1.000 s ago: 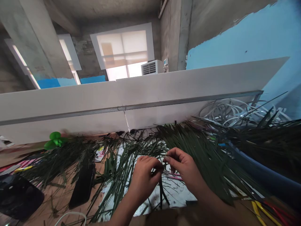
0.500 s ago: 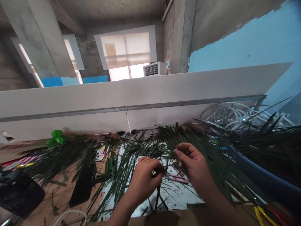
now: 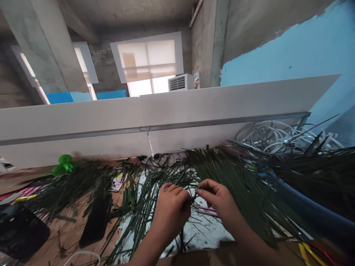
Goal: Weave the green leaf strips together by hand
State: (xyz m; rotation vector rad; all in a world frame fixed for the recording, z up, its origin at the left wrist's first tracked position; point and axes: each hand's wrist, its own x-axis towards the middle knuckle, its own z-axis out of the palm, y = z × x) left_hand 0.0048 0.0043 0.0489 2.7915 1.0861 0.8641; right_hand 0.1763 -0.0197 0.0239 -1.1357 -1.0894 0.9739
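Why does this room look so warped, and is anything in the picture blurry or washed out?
In the head view, wide-angle distortion makes the white partition slant and stretch, the window blind glows washed out, and the yellow cord at the lower right edge looks blurred.

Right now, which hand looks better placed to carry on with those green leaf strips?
Probably the right hand: its fingertips are pinched together at the edge of the thick fan of green strips, while the left hand sits over looser, scattered strips.

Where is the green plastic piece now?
The green plastic piece lies left in the head view, above the long green leaves, below the white board.
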